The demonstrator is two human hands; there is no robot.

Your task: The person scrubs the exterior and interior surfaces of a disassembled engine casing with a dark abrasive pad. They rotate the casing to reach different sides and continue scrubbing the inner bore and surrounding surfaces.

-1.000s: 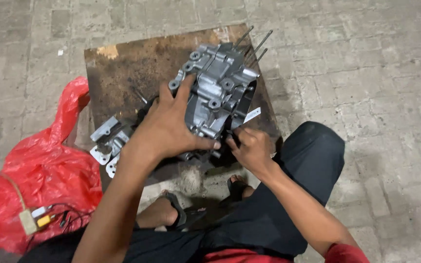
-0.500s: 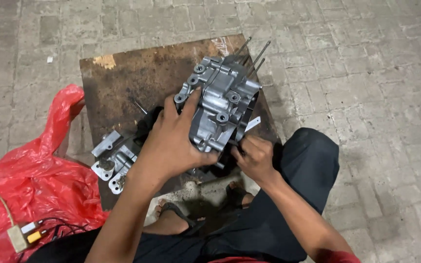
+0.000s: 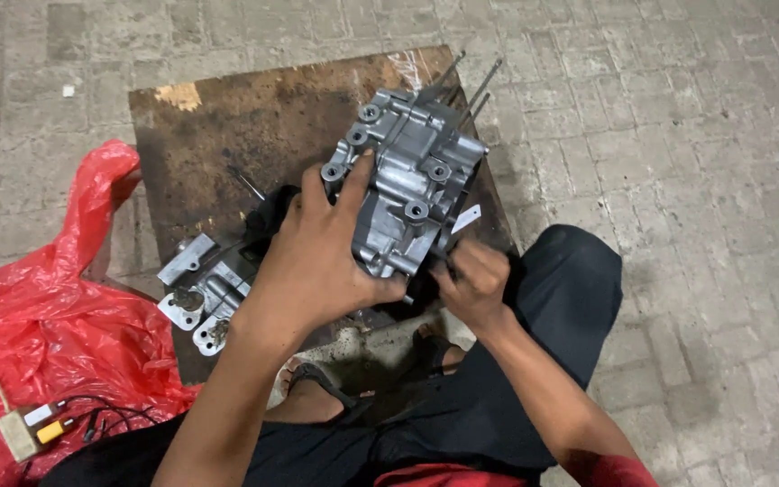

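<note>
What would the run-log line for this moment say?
left hand: grips engine casing | right hand: at casing's lower edge | casing on wooden board | red bag left

Grey brick-paved floor (image 3: 696,135) under dim light, with a stained wooden board (image 3: 227,126) on it

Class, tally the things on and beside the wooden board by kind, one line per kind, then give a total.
Engine casing: 1
Small metal parts: 2
Red plastic bag: 1
Wooden board: 1
Connector with wires: 1
Total: 6
The left hand and right hand both grip the casing.
</note>
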